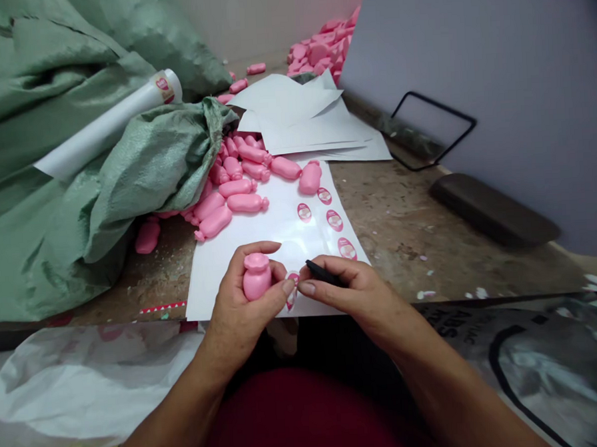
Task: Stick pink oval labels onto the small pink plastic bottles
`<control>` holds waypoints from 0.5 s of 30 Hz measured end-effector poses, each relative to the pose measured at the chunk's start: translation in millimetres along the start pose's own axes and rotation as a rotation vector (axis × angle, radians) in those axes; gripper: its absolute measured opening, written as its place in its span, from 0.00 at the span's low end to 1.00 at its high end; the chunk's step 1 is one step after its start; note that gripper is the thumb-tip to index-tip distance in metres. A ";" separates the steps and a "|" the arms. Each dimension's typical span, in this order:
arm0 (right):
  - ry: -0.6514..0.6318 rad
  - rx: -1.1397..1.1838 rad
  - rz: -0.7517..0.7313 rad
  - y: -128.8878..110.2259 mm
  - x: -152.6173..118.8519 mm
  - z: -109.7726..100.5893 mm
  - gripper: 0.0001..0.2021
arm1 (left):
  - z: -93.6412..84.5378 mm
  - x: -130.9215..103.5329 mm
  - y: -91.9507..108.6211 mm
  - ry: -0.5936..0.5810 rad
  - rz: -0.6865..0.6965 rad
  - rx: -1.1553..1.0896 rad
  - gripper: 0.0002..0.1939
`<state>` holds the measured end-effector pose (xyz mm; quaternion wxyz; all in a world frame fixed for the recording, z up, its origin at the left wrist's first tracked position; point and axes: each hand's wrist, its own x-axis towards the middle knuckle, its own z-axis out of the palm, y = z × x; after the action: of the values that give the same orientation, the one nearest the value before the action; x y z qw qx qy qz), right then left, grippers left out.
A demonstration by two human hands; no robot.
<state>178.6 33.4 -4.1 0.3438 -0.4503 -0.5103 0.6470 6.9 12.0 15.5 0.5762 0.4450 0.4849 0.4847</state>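
Note:
My left hand (247,296) is wrapped round a pink plastic sausage-shaped piece (257,277), its knotted end facing up. A black pen-like tool (325,273) lies in the closed fingers of my right hand (344,284). Between the two thumbs is a small pink-and-white oval sticker (292,300), tilted and partly covered by the fingertips; which hand grips it I cannot tell. Beneath both hands lies a white sticker sheet (213,271) with several oval stickers (334,220) on its right side. One pink piece (310,177) rests on the sheet's far end.
More pink pieces (247,203) spill from a green woven sack (174,150) on the left. A white roll (108,127) lies on the sack. White sheets (293,117) are piled behind. On the right stands a grey panel (469,41) with a black wire frame (439,103) beside it.

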 end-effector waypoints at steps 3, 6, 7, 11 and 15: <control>0.012 -0.011 0.008 1.1 -2.0 -0.2 0.11 | -1.8 -0.2 -1.0 0.026 0.041 0.047 0.17; 0.007 -0.028 0.010 1.0 -3.8 1.0 0.11 | -4.0 0.3 -1.7 0.068 0.120 0.135 0.17; 0.013 -0.032 0.005 0.8 -4.1 1.4 0.11 | -4.6 0.8 -1.4 0.072 0.134 0.152 0.17; 0.130 -0.040 -0.020 0.2 -3.7 1.7 0.11 | -6.6 3.3 2.3 0.057 0.110 0.127 0.17; 0.121 -0.013 -0.013 -1.7 -3.4 2.7 0.12 | -6.8 4.0 4.0 0.039 0.091 0.083 0.17</control>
<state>177.3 29.8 -1.4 0.3751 -0.4874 -0.4956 0.6132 -0.1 16.8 18.0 0.5249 0.4807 0.4950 0.4985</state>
